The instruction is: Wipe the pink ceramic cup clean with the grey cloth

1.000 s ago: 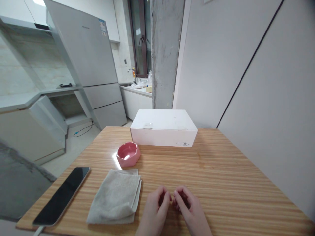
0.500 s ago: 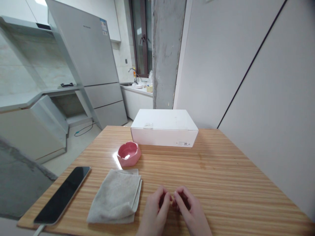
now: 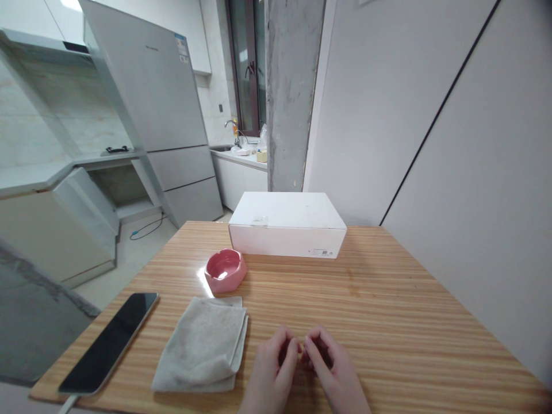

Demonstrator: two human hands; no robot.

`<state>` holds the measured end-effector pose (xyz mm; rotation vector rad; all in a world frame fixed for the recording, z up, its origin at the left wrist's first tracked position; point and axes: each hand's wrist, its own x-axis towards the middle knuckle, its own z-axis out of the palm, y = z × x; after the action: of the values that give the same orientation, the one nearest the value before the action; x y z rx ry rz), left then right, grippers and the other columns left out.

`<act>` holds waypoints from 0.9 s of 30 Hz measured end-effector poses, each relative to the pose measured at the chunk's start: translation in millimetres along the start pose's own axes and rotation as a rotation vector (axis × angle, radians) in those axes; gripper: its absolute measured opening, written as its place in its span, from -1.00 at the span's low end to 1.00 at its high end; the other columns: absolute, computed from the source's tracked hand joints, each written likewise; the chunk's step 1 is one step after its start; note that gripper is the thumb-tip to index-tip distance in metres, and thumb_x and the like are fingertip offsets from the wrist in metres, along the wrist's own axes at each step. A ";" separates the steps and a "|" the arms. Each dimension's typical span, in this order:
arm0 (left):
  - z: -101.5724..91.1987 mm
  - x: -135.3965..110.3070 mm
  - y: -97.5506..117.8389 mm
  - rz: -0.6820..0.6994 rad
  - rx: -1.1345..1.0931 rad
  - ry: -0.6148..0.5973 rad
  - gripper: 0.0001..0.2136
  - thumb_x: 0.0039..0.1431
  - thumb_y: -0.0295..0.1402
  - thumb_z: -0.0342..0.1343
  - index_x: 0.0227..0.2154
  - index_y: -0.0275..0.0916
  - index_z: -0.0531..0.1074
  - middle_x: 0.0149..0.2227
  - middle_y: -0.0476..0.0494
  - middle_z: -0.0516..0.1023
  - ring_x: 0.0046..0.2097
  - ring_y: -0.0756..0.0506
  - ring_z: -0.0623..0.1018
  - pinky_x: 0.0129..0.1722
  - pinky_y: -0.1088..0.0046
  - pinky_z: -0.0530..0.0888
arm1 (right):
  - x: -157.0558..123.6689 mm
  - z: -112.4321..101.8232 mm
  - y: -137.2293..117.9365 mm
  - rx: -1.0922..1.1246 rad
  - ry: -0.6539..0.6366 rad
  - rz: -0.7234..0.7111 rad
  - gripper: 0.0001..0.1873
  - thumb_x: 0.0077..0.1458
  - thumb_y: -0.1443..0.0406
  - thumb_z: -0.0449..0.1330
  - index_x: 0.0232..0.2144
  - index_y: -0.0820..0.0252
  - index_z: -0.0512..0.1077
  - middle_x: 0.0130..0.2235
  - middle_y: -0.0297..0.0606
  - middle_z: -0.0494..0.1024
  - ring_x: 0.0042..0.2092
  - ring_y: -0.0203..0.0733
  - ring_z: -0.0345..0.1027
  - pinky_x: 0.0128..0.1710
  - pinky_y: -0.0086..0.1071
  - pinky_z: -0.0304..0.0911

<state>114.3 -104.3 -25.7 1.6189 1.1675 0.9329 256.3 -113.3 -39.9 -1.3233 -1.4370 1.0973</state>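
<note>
My left hand [image 3: 271, 371] and my right hand [image 3: 332, 371] rest side by side on the wooden table [image 3: 388, 310] near its front edge. Both have their fingers curled inward, with the fingertips meeting between them. I see nothing in either hand. A folded grey cloth [image 3: 202, 344] lies just left of my left hand. Beyond the cloth stands a pink ashtray [image 3: 225, 270]. A closed white box [image 3: 287, 224] sits at the far side of the table.
A black phone [image 3: 110, 341] with a cable lies near the table's left front corner. A grey wall runs along the right side. Behind the table are a concrete pillar [image 3: 291, 92], a fridge [image 3: 159, 109] and a kitchen counter with a sink.
</note>
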 end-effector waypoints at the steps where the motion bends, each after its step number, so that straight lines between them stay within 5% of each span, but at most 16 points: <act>1: 0.1 0.1 0.0 0.001 0.003 0.001 -0.67 0.30 -0.17 -0.16 -0.46 -0.25 0.33 -0.48 -0.08 0.44 -0.41 -0.04 0.41 -0.39 0.50 0.23 | -0.2 -0.1 -0.3 0.001 -0.006 -0.002 -0.66 0.20 0.03 0.03 -0.44 0.14 0.30 -0.46 -0.34 0.39 -0.37 -0.19 0.34 -0.32 -0.37 0.25; 27: 1.0 -0.5 -0.5 0.009 0.037 -0.012 -0.68 0.31 -0.20 -0.15 -0.44 -0.26 0.36 -0.47 -0.09 0.46 -0.41 -0.04 0.41 -0.40 0.50 0.22 | -0.8 1.0 -4.0 -0.002 0.035 -0.016 -0.70 0.17 0.07 0.08 -0.46 0.14 0.34 -0.45 -0.31 0.44 -0.37 -0.16 0.38 -0.33 -0.37 0.26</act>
<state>115.0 -104.9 -26.6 1.6577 1.1766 0.9110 254.5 -114.3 -36.3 -1.3243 -1.4216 1.0578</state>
